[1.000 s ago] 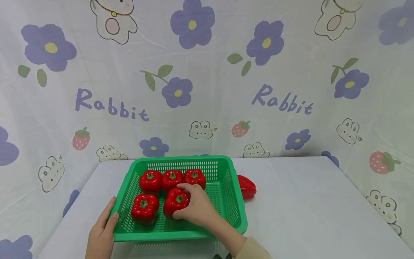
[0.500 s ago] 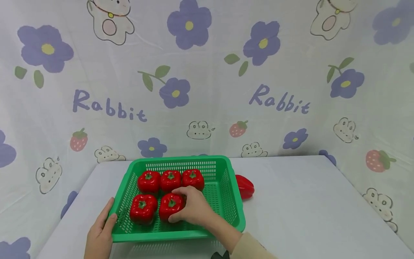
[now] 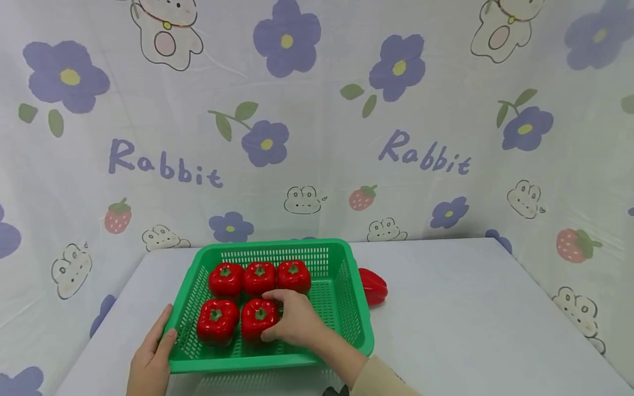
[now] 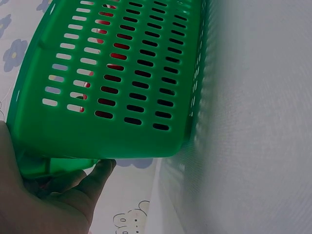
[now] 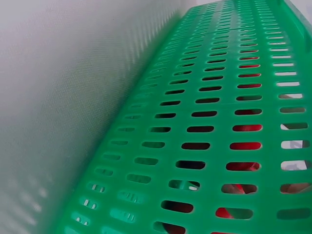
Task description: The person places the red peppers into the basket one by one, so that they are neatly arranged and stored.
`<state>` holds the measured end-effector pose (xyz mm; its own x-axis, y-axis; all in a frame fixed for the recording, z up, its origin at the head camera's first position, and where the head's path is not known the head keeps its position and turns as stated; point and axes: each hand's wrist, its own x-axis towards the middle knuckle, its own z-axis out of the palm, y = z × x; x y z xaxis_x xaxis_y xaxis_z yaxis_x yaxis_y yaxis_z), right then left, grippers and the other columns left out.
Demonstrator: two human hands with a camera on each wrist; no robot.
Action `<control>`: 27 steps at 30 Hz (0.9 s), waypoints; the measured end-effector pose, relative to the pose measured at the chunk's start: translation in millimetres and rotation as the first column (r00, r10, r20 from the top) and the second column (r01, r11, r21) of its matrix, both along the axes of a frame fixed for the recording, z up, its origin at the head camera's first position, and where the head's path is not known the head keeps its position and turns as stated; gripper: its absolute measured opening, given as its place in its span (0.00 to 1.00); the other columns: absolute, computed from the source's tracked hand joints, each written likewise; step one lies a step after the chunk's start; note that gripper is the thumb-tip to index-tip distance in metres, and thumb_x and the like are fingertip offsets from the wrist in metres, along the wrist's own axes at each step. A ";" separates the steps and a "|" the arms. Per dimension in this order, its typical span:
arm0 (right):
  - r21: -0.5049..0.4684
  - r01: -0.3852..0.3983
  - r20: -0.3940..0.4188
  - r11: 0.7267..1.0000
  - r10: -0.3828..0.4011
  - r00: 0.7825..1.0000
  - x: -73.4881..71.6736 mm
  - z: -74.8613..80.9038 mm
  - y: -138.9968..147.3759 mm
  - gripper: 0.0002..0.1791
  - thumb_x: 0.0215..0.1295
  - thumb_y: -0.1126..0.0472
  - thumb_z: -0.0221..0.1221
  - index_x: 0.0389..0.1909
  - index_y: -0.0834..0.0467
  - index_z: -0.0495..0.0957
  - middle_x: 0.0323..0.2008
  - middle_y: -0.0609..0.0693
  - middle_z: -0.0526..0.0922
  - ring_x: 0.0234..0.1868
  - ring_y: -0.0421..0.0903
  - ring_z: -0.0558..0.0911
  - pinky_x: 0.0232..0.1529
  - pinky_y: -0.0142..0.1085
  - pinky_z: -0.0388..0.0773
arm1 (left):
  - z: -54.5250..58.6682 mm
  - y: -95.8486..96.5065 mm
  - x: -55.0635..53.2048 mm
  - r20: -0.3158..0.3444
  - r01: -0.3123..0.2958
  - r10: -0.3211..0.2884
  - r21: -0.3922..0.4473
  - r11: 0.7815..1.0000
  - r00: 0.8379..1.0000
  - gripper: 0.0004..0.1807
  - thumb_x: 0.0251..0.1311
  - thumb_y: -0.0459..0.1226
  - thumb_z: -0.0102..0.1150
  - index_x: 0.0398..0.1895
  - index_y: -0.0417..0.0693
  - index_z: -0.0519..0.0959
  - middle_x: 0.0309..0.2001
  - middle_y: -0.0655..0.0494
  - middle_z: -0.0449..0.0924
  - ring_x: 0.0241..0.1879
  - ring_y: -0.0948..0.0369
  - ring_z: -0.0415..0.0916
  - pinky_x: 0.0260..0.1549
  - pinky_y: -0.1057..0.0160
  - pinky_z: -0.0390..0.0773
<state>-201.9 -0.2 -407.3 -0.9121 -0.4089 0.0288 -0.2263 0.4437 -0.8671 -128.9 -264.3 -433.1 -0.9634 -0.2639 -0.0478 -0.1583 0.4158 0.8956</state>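
In the head view, a green plastic basket (image 3: 346,291) holds several red bell peppers, three of them in the back row. At its left side my left hand (image 3: 151,357) grips the rim, thumb on top; the left wrist view shows fingers (image 4: 97,183) under the rim. My right hand (image 3: 297,319) reaches over the front wall to the front-row bell pepper (image 3: 255,324), which stands upright on the basket floor. Thumb and index fingertips rest at its right side, with a gap before the palm. Another front-row bell pepper (image 3: 218,322) stands left of it.
One more red bell pepper (image 3: 373,287) lies on its side on the white table (image 3: 460,319), just outside the basket's right wall. A patterned cloth (image 3: 317,126) hangs behind the table. The basket's slotted front wall (image 5: 204,114) fills much of the right wrist view.
The front-row pepper moved left and down onto the basket floor beside its neighbour. The right hand has since eased slightly right, away from it. The left hand stays on the rim.
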 end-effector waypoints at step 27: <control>-0.018 -0.003 0.029 1.000 0.004 1.000 2.2 3.0 3.2 0.35 0.47 0.65 0.75 0.59 0.61 0.78 0.50 0.48 0.82 0.48 0.48 0.78 0.37 0.37 0.80 | 1.5 4.2 1.0 0.017 -0.027 0.027 0.011 1.000 0.999 0.32 0.78 0.52 0.35 0.79 0.54 0.49 0.76 0.47 0.48 0.73 0.45 0.46 0.65 0.40 0.55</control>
